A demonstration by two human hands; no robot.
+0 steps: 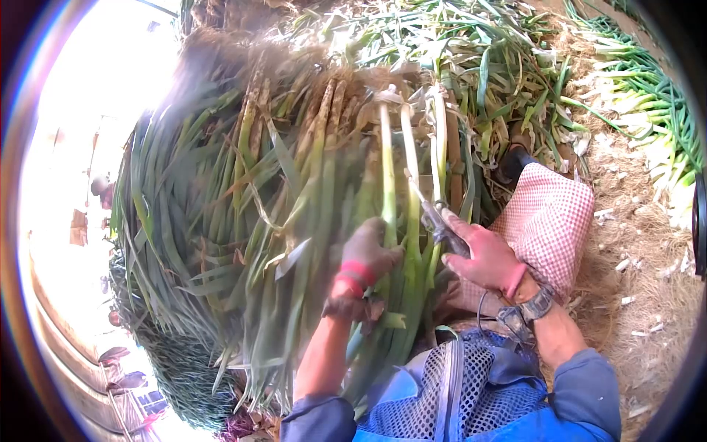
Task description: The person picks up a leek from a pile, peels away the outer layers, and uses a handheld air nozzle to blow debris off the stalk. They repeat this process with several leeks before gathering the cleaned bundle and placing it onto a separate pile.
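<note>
Far left of frame: bright, washed-out background.
Lower left: pile of thin green leaves (173, 368).
Left to centre: large heap of leeks (184, 214), green leaves hanging downward, brown roots (324, 92) along its top edge.
Centre: left hand (368, 254), gloved, red at the cuff, fingers partly curled and against the leaves; whether clamped on them, cannot tell.
Just right of centre: pale stalks (387, 151), near upright, white ends at top, green below, beside the left hand.
Same area: tool (442, 230), slim tip pointing to upper left, near the stalks; contact cannot be told.
Right of it: right hand (486, 258), in a pink and grey glove, closed on the tool; watch (536, 303) at the wrist.
Lower centre: blue mesh garment (471, 383).
Upper centre to right: loose peelings (508, 96).
Right of centre: red-and-white checked cloth (549, 214), over the leg.
Upper right: row of cleaner leeks (659, 110), white and green.
Right: ground (626, 309), strewn with root fibres and white scraps.
</note>
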